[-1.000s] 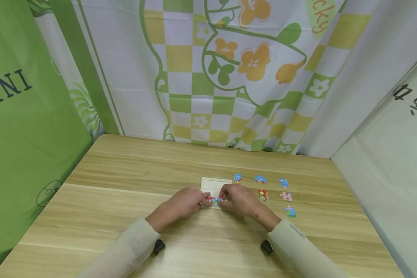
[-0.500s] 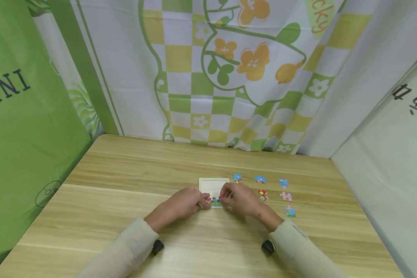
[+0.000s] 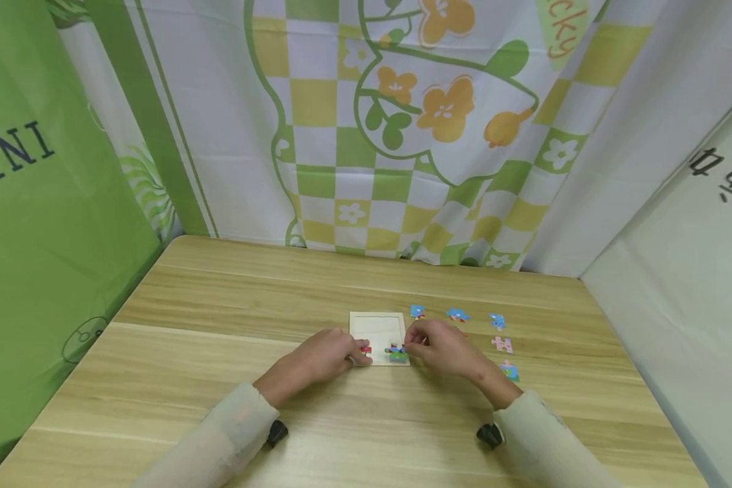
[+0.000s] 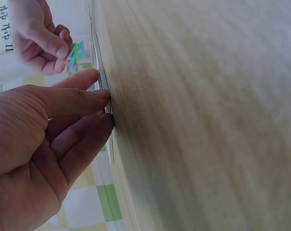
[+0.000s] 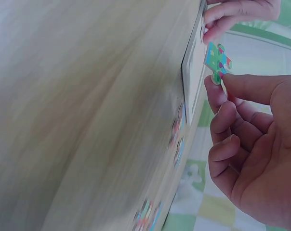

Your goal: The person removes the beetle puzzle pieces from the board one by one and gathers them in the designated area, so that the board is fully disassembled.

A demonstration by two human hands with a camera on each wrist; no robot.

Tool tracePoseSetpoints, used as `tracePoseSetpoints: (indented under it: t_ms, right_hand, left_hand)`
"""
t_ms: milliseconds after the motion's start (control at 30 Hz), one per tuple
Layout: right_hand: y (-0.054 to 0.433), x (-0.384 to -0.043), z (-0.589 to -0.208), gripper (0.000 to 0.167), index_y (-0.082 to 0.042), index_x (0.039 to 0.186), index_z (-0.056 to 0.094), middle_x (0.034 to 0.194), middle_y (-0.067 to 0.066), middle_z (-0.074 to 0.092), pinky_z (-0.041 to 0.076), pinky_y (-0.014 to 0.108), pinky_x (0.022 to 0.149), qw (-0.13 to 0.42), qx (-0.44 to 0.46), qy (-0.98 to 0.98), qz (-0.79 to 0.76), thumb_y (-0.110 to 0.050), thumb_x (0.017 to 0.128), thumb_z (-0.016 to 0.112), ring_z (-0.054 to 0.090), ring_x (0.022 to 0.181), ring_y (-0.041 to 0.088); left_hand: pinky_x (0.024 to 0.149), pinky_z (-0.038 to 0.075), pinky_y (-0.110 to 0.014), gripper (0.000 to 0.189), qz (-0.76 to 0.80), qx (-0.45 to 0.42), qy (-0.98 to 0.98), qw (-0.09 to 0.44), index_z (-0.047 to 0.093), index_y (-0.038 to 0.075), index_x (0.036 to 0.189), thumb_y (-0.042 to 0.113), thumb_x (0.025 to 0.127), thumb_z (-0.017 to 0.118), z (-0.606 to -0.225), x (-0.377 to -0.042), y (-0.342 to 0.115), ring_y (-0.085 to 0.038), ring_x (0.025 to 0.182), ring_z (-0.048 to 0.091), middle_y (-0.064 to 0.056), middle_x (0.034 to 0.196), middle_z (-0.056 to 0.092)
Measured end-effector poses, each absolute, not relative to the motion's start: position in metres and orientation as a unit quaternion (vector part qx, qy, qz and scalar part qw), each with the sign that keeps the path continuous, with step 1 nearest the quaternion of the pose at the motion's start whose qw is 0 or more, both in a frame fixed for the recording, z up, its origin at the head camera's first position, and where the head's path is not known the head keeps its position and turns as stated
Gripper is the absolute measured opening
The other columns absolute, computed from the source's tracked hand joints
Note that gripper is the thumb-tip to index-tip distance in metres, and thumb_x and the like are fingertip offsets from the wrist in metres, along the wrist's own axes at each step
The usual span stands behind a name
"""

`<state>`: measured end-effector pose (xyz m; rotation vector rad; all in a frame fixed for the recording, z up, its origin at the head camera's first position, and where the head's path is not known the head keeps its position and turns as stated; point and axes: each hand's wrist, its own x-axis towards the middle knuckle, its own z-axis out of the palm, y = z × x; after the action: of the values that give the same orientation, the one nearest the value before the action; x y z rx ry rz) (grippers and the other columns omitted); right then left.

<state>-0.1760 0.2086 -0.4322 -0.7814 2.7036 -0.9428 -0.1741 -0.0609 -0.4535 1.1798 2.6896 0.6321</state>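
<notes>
A small wooden puzzle tray (image 3: 376, 314) lies on the table. My left hand (image 3: 326, 356) holds its near left corner, thumb and fingers at the edge (image 4: 54, 130). Beside these fingertips a red puzzle piece (image 3: 367, 350) shows in the tray, partly covered. Between thumb and index finger my right hand (image 3: 442, 348) pinches a green and blue puzzle piece (image 3: 396, 353). That puzzle piece (image 5: 217, 57) is raised over the tray's near right part, clear of its surface in the right wrist view. The rest of the tray's inside shows bare wood.
Several loose puzzle pieces lie right of the tray, among them a blue one (image 3: 457, 315), a pink one (image 3: 503, 344) and a blue-green one (image 3: 509, 371). My right hand partly covers another. A patterned curtain (image 3: 354, 149) hangs behind the table (image 3: 250, 285).
My right hand has moved right with the puzzle piece, away from the red piece at the left corner. Earlier the tray shifted slightly left. My left hand stays at the corner.
</notes>
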Motion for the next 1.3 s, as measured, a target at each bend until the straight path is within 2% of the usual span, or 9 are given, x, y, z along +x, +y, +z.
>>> tracePoseSetpoints:
  t_ms: [133,367,500,633,1033,1167,1300]
  right_hand:
    - [0.228,-0.173,-0.431,0.008,-0.01,0.091,0.069,0.083,-0.003,0.065,0.052,0.028,0.06,0.087,-0.266,0.903,-0.328,-0.005,0.097,0.069,0.06,0.07,0.013]
    - [0.259,-0.165,-0.424,0.009,-0.011,0.09,0.067,0.084,-0.004,0.065,0.051,0.028,0.061,0.087,-0.246,0.915,-0.309,-0.006,0.097,0.069,0.06,0.076,0.012]
    - [0.276,-0.161,-0.422,0.01,-0.012,0.09,0.066,0.085,-0.004,0.065,0.05,0.029,0.064,0.091,-0.241,0.918,-0.301,-0.007,0.097,0.068,0.06,0.078,0.012]
    - [0.291,-0.158,-0.424,0.01,-0.011,0.091,0.066,0.085,-0.004,0.065,0.049,0.028,0.067,0.1,-0.245,0.916,-0.3,-0.005,0.097,0.067,0.06,0.081,0.011]
    - [0.308,-0.156,-0.426,0.009,-0.012,0.09,0.067,0.084,-0.007,0.064,0.05,0.027,0.067,0.113,-0.242,0.92,-0.288,-0.005,0.095,0.069,0.06,0.079,0.009]
    - [0.311,-0.156,-0.427,0.009,-0.012,0.089,0.067,0.083,-0.006,0.064,0.05,0.028,0.067,0.112,-0.231,0.925,-0.281,-0.005,0.094,0.069,0.059,0.079,0.01]
    - [0.315,-0.157,-0.429,0.007,-0.011,0.09,0.067,0.083,-0.007,0.063,0.05,0.028,0.067,0.113,-0.227,0.928,-0.273,-0.005,0.095,0.068,0.058,0.078,0.008]
  left_hand:
    - [0.08,0.052,-0.025,0.031,0.216,0.384,0.895,0.07,0.081,0.014,0.11,-0.007,0.091,0.07,-0.454,-0.173,-0.06,-0.026,0.118,0.066,-0.004,0.128,0.068]
    - [0.067,0.045,-0.022,0.034,0.228,0.368,0.898,0.078,0.081,0.012,0.11,-0.012,0.089,0.068,-0.454,-0.173,-0.059,-0.024,0.119,0.065,-0.004,0.128,0.068]
    - [0.076,0.047,-0.021,0.033,0.225,0.37,0.898,0.077,0.081,0.011,0.11,-0.012,0.09,0.068,-0.453,-0.174,-0.058,-0.023,0.12,0.065,-0.005,0.128,0.068]
    - [0.079,0.047,-0.023,0.037,0.221,0.368,0.9,0.08,0.081,0.012,0.111,-0.013,0.089,0.065,-0.452,-0.174,-0.057,-0.023,0.121,0.064,-0.004,0.129,0.068]
    - [0.08,0.052,-0.024,0.033,0.222,0.353,0.905,0.082,0.082,0.011,0.107,-0.012,0.087,0.069,-0.449,-0.171,-0.057,-0.025,0.117,0.066,-0.002,0.127,0.07]
    - [0.07,0.049,-0.022,0.034,0.207,0.351,0.91,0.075,0.082,0.014,0.108,-0.011,0.087,0.07,-0.45,-0.171,-0.056,-0.024,0.117,0.066,0.001,0.126,0.07]
    - [0.055,0.037,-0.021,0.037,0.189,0.35,0.916,0.061,0.082,0.018,0.108,-0.009,0.087,0.07,-0.451,-0.17,-0.055,-0.025,0.117,0.066,0.005,0.127,0.069]
